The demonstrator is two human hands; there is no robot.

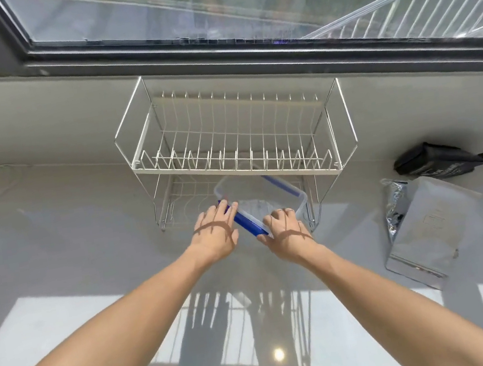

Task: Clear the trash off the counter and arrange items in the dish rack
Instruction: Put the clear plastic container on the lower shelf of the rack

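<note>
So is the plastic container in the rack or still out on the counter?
Partly in: the container sits under the dish rack top tier, near end sticking out.

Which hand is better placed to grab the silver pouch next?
Right. The right hand sits on the container corner nearest the silver pouch, which lies on the counter to its right. The left hand would probably have to cross over.
</note>
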